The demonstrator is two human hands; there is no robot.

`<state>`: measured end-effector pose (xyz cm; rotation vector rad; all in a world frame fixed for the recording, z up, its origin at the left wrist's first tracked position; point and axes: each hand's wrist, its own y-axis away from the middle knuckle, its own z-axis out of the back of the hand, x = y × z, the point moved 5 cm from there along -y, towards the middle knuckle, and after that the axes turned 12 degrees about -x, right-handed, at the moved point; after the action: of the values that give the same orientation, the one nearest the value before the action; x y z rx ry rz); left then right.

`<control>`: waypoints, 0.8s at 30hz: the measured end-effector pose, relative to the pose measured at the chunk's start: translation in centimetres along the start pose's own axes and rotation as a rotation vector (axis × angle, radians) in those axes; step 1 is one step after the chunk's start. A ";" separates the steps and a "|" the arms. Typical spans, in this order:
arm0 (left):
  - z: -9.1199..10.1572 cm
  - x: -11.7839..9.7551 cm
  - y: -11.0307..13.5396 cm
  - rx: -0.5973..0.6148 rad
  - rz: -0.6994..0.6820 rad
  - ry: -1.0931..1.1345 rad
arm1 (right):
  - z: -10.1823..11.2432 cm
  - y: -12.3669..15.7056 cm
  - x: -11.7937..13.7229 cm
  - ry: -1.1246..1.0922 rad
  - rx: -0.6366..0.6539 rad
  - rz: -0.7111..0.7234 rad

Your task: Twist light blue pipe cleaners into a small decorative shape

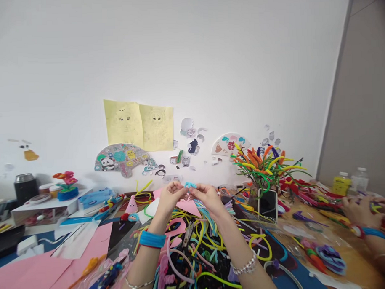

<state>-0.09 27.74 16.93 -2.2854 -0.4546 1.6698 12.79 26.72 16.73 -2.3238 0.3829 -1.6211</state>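
Pinching with both, your left hand [169,196] and right hand [207,196] hold the blue stem [190,185] above the pile [196,241]. You seem mid-bend; a further twist needs one end held fixed.

— What have you got there?
— A light-blue pipe cleaner [190,185], fuzzy and thin, bent into a small curled loop.
— Where's it sitting?
— Up in the air, lying level, each end pinched between your left hand [170,196] and right hand [207,197].
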 end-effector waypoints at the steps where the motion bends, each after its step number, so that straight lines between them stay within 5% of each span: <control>1: 0.1 0.3 -0.1 -0.022 0.016 -0.011 | 0.0 0.0 0.0 0.011 -0.010 0.028; 6: 0.1 1.3 -0.3 -0.045 0.035 -0.074 | -0.2 -0.2 -0.1 0.019 -0.031 0.116; 15: -0.3 1.0 -0.1 0.171 -0.087 -0.123 | 0.3 -0.9 -1.6 -0.229 -0.069 -0.037; 24: -0.4 0.9 0.0 0.083 -0.234 -0.129 | 0.1 -0.8 -1.6 -0.304 -0.117 -0.047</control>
<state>0.55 28.12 16.23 -1.9881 -0.6410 1.6895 12.40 28.06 15.61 -2.6325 0.3646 -1.2646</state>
